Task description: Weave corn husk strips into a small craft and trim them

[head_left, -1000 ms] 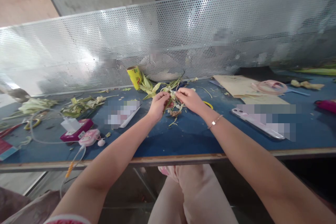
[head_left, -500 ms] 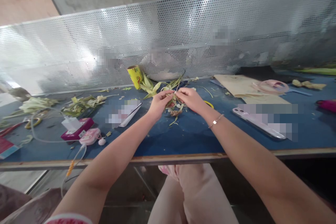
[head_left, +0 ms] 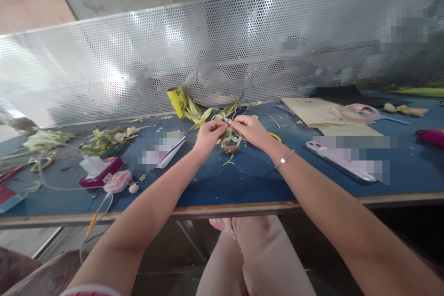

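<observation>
While left hand (head_left: 210,137) and right hand (head_left: 252,130) pinch pale plant matter (head_left: 230,123), direction and long axis unclear

Apparent workshop: blue workbench (head_left: 249,189), perforated metal screen (head_left: 236,37)

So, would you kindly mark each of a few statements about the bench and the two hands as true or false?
1. The fingers of the left hand and right hand are close together over some plant scraps. True.
2. A bracelet is worn on the left wrist. False: it is on the right wrist.
3. The lilac phone stands upright against the mesh screen. False: it lies on the bench, to the right of the hands.
4. The white plug is at the purple box. True.
5. The tube near the leaves is red all over. False: it is mostly yellow.
</observation>
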`<act>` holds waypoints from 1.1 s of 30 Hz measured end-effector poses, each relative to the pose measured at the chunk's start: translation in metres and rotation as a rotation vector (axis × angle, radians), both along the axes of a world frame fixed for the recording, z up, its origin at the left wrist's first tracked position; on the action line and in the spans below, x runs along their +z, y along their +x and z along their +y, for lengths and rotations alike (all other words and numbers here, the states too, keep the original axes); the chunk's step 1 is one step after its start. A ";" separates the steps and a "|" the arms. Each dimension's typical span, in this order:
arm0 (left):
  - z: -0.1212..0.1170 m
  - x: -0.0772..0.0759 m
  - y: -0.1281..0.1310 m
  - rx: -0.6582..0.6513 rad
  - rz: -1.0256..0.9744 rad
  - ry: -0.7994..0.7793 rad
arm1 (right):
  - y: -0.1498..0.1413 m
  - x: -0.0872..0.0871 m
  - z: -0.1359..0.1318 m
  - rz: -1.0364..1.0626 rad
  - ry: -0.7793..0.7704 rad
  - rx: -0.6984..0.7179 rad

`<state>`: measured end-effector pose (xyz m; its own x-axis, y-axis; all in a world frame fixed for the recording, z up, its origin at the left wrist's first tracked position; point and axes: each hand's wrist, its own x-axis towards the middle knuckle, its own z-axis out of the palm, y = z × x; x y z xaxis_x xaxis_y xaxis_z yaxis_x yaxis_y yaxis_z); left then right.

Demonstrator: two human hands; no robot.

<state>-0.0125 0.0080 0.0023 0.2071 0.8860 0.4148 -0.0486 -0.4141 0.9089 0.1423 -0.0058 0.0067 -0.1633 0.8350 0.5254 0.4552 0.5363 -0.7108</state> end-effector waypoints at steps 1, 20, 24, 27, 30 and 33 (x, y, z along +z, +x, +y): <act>0.000 0.000 0.000 -0.007 0.005 0.012 | 0.000 0.000 0.000 0.001 -0.001 -0.002; 0.000 0.001 0.000 -0.047 0.003 -0.076 | 0.000 -0.005 0.006 -0.039 0.006 0.031; 0.000 -0.002 0.002 -0.081 -0.064 -0.174 | -0.003 -0.007 0.008 -0.105 0.033 0.027; 0.000 -0.002 0.004 -0.081 -0.138 -0.206 | -0.004 -0.010 0.009 -0.145 0.060 -0.013; -0.001 -0.001 0.005 -0.045 -0.156 -0.183 | -0.007 -0.010 0.007 -0.148 0.063 -0.024; -0.002 0.001 0.006 0.029 -0.180 -0.134 | -0.010 -0.008 0.003 -0.104 0.076 -0.001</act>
